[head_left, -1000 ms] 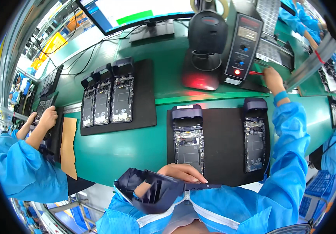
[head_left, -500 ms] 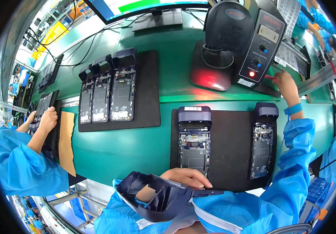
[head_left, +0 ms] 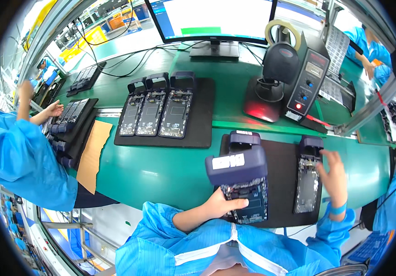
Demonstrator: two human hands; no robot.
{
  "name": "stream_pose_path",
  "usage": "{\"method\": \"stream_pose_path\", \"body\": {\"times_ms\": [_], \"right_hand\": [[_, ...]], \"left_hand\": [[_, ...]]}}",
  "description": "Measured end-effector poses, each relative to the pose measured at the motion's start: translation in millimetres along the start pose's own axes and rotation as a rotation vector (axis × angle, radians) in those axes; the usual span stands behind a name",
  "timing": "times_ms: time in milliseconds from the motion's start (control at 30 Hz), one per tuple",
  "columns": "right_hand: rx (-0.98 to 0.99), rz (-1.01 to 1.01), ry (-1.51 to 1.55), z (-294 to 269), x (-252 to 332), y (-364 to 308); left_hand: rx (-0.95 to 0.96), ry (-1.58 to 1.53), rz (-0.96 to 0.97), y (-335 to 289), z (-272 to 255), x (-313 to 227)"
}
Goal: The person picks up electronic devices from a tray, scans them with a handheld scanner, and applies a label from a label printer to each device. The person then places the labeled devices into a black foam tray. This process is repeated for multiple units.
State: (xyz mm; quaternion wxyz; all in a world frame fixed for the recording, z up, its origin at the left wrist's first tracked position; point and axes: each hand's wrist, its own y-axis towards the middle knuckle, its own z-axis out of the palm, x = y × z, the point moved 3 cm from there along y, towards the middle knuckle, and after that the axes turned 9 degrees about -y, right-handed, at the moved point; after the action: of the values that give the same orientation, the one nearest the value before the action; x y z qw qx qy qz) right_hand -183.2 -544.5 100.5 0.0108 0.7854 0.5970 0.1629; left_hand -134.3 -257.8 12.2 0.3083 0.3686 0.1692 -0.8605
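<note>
Hold handheld terminal over L side of black mat in L hand, w/ thumb across exposed board & other fingers wrapped beneath, mostly hidden. Pref. keep thumb press. light. R hand: fingers spread, grasping nothing, nr second terminal; can't tell if touching. Note white label on flip-up housing, sticker on control box: illegible print.

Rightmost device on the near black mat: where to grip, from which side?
I'd probably pinch the rightmost device by its long edges, clear of the raised hood, from above: its narrow body lies flat, circuitry up. The right hand is at its right.
</note>
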Motion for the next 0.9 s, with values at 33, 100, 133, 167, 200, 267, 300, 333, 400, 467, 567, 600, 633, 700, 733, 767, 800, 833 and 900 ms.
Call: {"method": "stream_pose_path", "body": {"times_ms": [33, 100, 133, 167, 200, 267, 300, 333, 400, 467, 567, 600, 633, 700, 733, 767, 800, 833, 900], "right_hand": [[0.042, -0.03, -0.023, 2, 10, -17], [0.107, -0.023, -0.016, 11, 27, -44], [0.069, 0.008, 0.002, 15, 29, -55], [0.058, 0.053, 0.008, 16, 32, -65], [0.05, 0.095, 0.014, 18, 33, -72], [-0.005, 0.157, 0.074, 24, 28, -77], [-0.036, 0.175, 0.076, 27, 24, -79], [-0.067, 0.191, 0.077, 29, 19, -80], [-0.042, 0.19, 0.1, 31, 16, -78], [-0.064, 0.104, 0.09, 33, 15, -74], [-0.01, 0.116, 0.052, 20, 12, -62], [-0.001, 0.124, 0.049, 16, 10, -58], [0.014, 0.153, 0.069, 16, 6, -55], [0.018, 0.152, 0.079, 18, 5, -56], [0.021, 0.151, 0.085, 22, 7, -55], [-0.01, 0.139, 0.038, 31, 9, -59], [-0.008, 0.132, -0.031, 38, 13, -62], [-0.029, 0.142, -0.038, 44, 16, -65], [-0.099, 0.173, 0.011, 50, 13, -70]], "left_hand": [[-0.006, 0.005, -0.008, 1, 4, -3], [-0.011, 0.024, 0.004, 0, 6, 0], [0.009, 0.014, 0.003, 1, 9, 2], [0.026, 0.003, 0.005, 1, 11, 4], [0.04, -0.008, 0.007, 2, 14, 6], [0.032, 0.047, -0.006, 3, 15, 8], [0.032, 0.069, -0.02, 3, 17, 10], [0.021, 0.079, -0.037, 4, 17, 12], [0.0, 0.101, -0.07, 5, 19, 16], [0.003, 0.124, -0.061, 7, 23, 17], [0.041, 0.159, -0.077, 11, 27, 20], [0.021, 0.158, -0.052, 15, 33, 19], [0.001, 0.157, -0.027, 19, 40, 19], [-0.049, 0.206, 0.023, 30, 47, 25], [-0.074, 0.194, 0.015, 36, 52, 27], [-0.09, 0.286, 0.031, 44, 51, 30], [-0.106, 0.375, 0.045, 53, 48, 35], [-0.119, 0.415, -0.011, 60, 46, 36], [-0.135, 0.406, -0.013, 62, 45, 41]]}}
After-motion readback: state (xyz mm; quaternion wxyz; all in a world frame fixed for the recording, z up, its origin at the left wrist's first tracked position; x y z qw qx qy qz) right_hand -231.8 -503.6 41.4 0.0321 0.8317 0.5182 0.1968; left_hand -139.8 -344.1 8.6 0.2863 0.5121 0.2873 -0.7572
